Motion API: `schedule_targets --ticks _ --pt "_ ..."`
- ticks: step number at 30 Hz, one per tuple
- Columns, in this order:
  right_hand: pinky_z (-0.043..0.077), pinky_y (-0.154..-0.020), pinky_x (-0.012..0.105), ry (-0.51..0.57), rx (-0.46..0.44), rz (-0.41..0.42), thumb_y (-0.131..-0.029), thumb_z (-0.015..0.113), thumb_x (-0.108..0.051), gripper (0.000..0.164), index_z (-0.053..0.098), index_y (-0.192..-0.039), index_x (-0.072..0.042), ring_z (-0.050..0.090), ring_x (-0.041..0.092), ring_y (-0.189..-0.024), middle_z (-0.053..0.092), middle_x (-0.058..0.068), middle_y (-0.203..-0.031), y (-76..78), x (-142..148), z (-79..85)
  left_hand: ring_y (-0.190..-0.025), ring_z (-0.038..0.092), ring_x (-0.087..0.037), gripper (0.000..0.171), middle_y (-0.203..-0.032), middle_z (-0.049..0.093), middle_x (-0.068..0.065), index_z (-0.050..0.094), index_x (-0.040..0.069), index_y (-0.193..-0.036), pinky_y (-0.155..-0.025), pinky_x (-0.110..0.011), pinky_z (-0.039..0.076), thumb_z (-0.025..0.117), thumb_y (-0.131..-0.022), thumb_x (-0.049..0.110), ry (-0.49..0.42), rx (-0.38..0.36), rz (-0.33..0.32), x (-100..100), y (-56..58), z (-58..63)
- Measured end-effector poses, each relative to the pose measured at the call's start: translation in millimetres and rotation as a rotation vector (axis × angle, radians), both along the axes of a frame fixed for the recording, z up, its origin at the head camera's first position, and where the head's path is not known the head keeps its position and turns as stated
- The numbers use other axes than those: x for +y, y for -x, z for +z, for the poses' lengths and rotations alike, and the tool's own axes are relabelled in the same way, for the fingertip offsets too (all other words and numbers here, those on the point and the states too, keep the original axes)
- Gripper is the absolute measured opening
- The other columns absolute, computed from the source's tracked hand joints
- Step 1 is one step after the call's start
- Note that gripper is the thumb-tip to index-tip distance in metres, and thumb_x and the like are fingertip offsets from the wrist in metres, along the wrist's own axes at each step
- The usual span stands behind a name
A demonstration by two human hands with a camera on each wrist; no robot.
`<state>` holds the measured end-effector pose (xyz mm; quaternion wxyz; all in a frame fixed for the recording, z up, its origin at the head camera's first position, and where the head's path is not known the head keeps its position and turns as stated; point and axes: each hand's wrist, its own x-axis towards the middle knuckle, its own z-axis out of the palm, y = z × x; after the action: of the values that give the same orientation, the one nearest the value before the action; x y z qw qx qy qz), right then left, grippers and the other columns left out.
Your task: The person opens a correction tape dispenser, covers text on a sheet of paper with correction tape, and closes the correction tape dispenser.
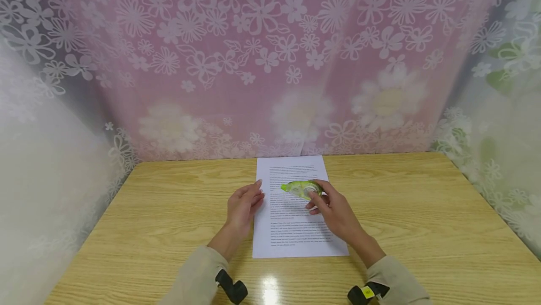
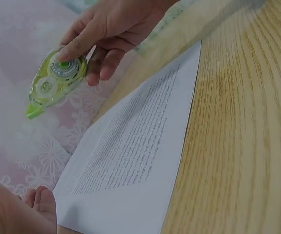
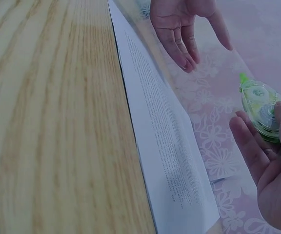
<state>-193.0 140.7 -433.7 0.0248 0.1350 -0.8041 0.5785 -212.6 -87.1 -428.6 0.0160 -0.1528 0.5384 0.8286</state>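
A green see-through correction tape dispenser (image 1: 299,189) is pinched between thumb and fingers of my right hand (image 1: 336,208), raised above a printed sheet of paper (image 1: 296,237). Its green tip points left, and its two inner reels show in the left wrist view, where the dispenser (image 2: 57,80) hangs clear of the page. My left hand (image 1: 242,208) is by the sheet's left edge, with nothing in it. In the right wrist view, that left hand (image 3: 182,29) has its fingers loosely extended and stands apart from the dispenser (image 3: 261,107).
The sheet lies on a wooden table (image 1: 177,201), reaching near its back edge. Behind the table hangs a pink flowered curtain (image 1: 253,84). Pale flowered curtains also hang along the left and right sides. A black wrist mount (image 1: 231,287) is strapped to each sleeve.
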Motion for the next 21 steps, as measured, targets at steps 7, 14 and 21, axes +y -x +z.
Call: schedule_targets --ticks 7,14,21 --pt "0.056 -0.072 0.032 0.122 -0.032 0.059 -0.101 0.05 -0.022 0.042 0.04 -0.14 -0.01 0.065 0.027 -0.087 0.049 0.017 -0.11 1.2 2.9 2.1 -0.098 0.063 -0.024 0.048 -0.114 0.059 -0.02 0.054 -0.003 -0.115 -0.094 -0.036 0.046 0.077 -0.083 0.024 0.017 0.0 -0.004 -4.0 -0.3 -1.9" --pt "0.056 -0.073 0.037 0.25 -0.078 0.097 -0.101 0.051 -0.023 0.038 0.042 -0.133 -0.005 0.064 0.029 -0.089 0.05 0.021 -0.117 1.8 5.3 2.3 -0.103 0.061 -0.027 0.043 -0.115 0.057 -0.02 0.055 -0.001 -0.113 -0.095 -0.035 0.046 0.075 -0.084 0.023 0.035 0.013 -0.029 -4.7 -2.0 -3.8" --pt "0.056 -0.071 0.037 0.256 -0.107 0.019 -0.1 0.051 -0.03 0.041 0.045 -0.13 -0.004 0.062 0.031 -0.084 0.051 0.03 -0.106 2.4 5.3 5.0 -0.105 0.059 -0.03 0.045 -0.111 0.058 -0.016 0.056 -0.002 -0.114 -0.094 -0.035 0.046 0.075 -0.084 0.025 0.059 0.026 -0.036 -4.4 -2.4 -4.9"
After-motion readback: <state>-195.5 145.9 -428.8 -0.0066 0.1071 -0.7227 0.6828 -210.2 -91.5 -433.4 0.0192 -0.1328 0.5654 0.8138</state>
